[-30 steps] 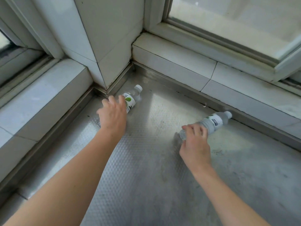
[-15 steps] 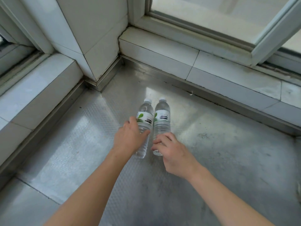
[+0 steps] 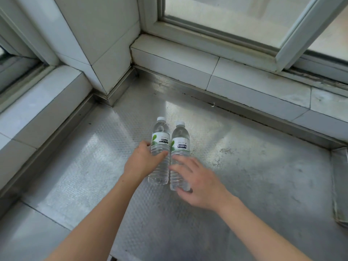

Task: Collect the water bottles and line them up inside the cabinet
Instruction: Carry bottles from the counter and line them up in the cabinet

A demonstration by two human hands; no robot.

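Blur smears the right hand (image 3: 199,182), so its fingers are hard to read: they look spread and loosely extended over the lower half of the right bottle (image 3: 180,146), and I cannot tell whether they actually grip it or only hover against it. That hand covers part of the bottle's ribbed lower body, with the base peeking out under the palm. Over on the other side, the left hand (image 3: 142,162) is clearer, thumb laid across the front of the left bottle (image 3: 160,142) and fingers wrapped behind it, out of sight. 2 bottles in all, both clear plastic with white caps and white labels carrying a green leaf and small dark print too fine to read. They lie side by side, touching or very nearly so, caps pointing away from the person, on the dimpled metal surface (image 3: 90,166) in the middle of the view. 2 bare forearms run in from the bottom edge, cut off by the frame. White tiled ledges (image 3: 244,76) border the metal on the far side and the left, meeting at a tiled corner column (image 3: 99,40). 2 window frames show, 1 at upper right (image 3: 278,53) and 1 cropped at the far left. A greyish strip at the right edge is cut off and unclear.
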